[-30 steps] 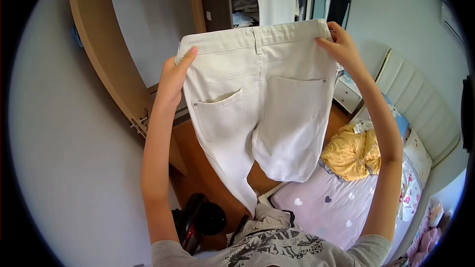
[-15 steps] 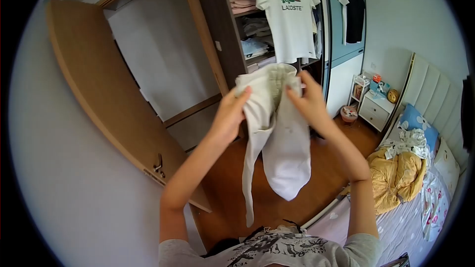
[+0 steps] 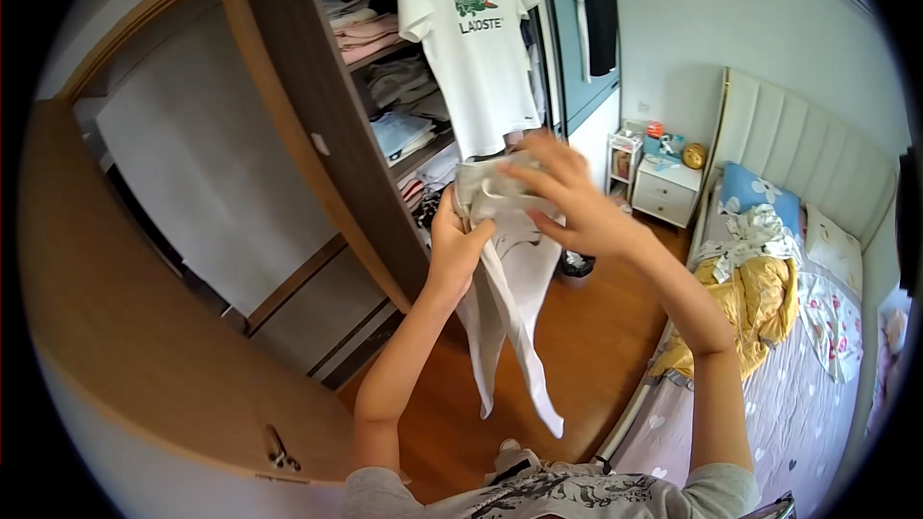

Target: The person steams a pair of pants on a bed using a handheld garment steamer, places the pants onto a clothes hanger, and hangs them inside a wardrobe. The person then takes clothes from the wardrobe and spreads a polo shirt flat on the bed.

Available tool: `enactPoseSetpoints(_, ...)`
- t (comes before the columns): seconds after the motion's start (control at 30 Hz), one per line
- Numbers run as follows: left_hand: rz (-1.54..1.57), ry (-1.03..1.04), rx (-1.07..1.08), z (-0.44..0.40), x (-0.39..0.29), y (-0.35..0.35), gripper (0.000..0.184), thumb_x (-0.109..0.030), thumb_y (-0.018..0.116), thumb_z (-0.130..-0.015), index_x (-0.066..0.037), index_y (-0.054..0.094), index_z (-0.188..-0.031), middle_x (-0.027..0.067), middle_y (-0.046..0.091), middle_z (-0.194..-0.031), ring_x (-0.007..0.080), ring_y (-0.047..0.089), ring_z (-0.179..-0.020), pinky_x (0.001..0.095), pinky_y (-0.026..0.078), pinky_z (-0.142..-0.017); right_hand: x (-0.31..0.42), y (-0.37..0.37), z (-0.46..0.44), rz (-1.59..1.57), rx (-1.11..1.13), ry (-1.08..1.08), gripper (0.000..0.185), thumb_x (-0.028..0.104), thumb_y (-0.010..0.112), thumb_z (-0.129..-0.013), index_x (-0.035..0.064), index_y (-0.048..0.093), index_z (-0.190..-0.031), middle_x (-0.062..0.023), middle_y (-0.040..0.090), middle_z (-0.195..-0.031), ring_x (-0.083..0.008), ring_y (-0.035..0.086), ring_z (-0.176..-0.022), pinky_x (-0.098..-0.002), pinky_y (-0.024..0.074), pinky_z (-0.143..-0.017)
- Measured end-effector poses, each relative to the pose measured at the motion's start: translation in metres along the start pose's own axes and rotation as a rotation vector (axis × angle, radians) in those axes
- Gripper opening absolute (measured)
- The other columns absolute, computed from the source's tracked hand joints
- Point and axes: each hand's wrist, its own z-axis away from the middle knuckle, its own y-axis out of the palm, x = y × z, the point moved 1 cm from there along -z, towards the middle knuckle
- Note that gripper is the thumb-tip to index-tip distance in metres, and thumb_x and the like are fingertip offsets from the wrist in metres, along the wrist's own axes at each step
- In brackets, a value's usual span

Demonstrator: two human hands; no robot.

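A pair of white trousers [image 3: 527, 274] hangs in front of me, waistband up and legs dangling above the floor. My left hand [image 3: 456, 248] is closed on the gathered waistband at its left side, thumb on the near face of the cloth. Over the right side of the waistband is my right hand [image 3: 577, 204], its fingers stretched out and the thumb apart, somewhat blurred by motion. Whether its fingertips touch the cloth is hard to make out.
An open wardrobe [image 3: 385, 159] holds folded clothes, with a white crocodile-print T-shirt [image 3: 481, 67] hanging at its front. A wooden door [image 3: 183, 327] stands at left. On the right, a bed [image 3: 769, 432] carries a yellow garment [image 3: 745, 312]; a white nightstand [image 3: 665, 194] stands beyond.
My view has turned rightward. The trousers' legs have swung apart and hang separately. My right hand has come off its grip on the waistband and its fingers have spread; my left hand still holds.
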Motion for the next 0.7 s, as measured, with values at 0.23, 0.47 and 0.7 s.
enactPoseSetpoints(0.23, -0.053, 0.049, 0.395, -0.068, 0.014, -0.021, 0.062, 0.009, 0.048, -0.068, -0.003, 0.021, -0.122, 0.0112, 0.047, -0.107, 0.0147, 0.048, -0.097, 0.0267, 0.037, -0.083, -0.053, -0.033, -0.047, 0.211, 0.333, 0.355, 0.044, 0.036, 0.068, -0.06, 0.0054, 0.055, -0.089, -0.0158, 0.056, -0.067, -0.0318, 0.054, -0.068, -0.0368, 0.0416, -0.065)
enactPoseSetpoints(0.47, 0.109, 0.284, 0.59, -0.116, 0.035, -0.009, 0.075, 0.001, 0.056, -0.071, -0.013, 0.007, -0.126, 0.0135, 0.04, -0.113, 0.0195, 0.044, -0.101, 0.0302, 0.036, -0.086, -0.071, -0.068, -0.065, 0.522, 0.161, 0.088, 0.021, 0.025, 0.055, -0.074, 0.0048, 0.05, -0.075, -0.0098, 0.049, -0.068, -0.0319, 0.048, -0.062, -0.0371, 0.0371, -0.053)
enactPoseSetpoints(0.7, -0.208, 0.351, 0.76, -0.134, 0.096, 0.019, 0.056, -0.011, 0.064, -0.07, -0.004, 0.03, -0.113, 0.009, 0.041, -0.104, 0.0193, 0.043, -0.103, 0.0323, 0.039, -0.082, -0.093, -0.125, -0.061, 0.829, 0.185, 0.202, 0.017, 0.021, 0.055, -0.073, 0.0061, 0.054, -0.081, -0.0083, 0.052, -0.075, -0.0276, 0.051, -0.069, -0.0335, 0.0403, -0.061)
